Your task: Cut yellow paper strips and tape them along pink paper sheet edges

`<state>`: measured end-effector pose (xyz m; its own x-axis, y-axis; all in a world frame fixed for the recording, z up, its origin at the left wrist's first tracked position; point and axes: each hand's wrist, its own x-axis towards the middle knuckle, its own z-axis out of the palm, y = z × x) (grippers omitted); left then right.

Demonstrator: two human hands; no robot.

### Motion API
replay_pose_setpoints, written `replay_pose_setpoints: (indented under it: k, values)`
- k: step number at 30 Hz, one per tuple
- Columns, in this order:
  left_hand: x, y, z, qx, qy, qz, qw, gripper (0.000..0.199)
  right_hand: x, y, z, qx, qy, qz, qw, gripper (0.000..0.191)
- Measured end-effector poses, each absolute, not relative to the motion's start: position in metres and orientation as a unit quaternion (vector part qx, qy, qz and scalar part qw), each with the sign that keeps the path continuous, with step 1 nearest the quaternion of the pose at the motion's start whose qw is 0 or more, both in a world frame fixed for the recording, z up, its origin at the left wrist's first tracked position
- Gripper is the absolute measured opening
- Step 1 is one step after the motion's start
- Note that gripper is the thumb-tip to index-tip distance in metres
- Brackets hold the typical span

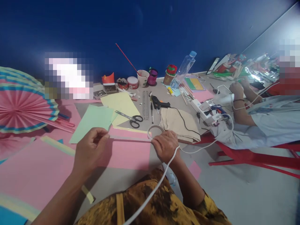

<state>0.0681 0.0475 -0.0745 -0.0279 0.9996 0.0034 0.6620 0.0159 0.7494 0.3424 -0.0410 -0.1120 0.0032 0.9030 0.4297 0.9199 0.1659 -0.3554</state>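
A strip of tape is stretched between my two hands above a pink sheet. My left hand pinches its left end between thumb and fingers. Its other end runs to a tape roll, which my right hand grips with closed fingers. Behind the strip, scissors lie partly open on a yellow sheet. A green sheet is just beyond my left hand, and a folded beige cloth lies beyond my right.
A black glue gun, a ruler and a pen lie farther back. Cups and a bottle stand near the wall. Pink paper fans are at left. A power strip and a person's arm are at right.
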Motion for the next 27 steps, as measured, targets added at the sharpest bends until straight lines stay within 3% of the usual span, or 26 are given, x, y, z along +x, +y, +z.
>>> replay_pose_setpoints:
  k: [9, 27]
  values:
    - [0.072, 0.061, -0.093, 0.648, 0.675, 0.258, 0.241, 0.019, 0.335, -0.036, -0.129, -0.681, -0.667, -0.037, 0.3, 0.006]
    - [0.072, 0.074, -0.108, 0.638, 0.663, 0.289, 0.263, 0.018, 0.339, -0.026, -0.139, -0.698, -0.641, -0.036, 0.316, 0.008]
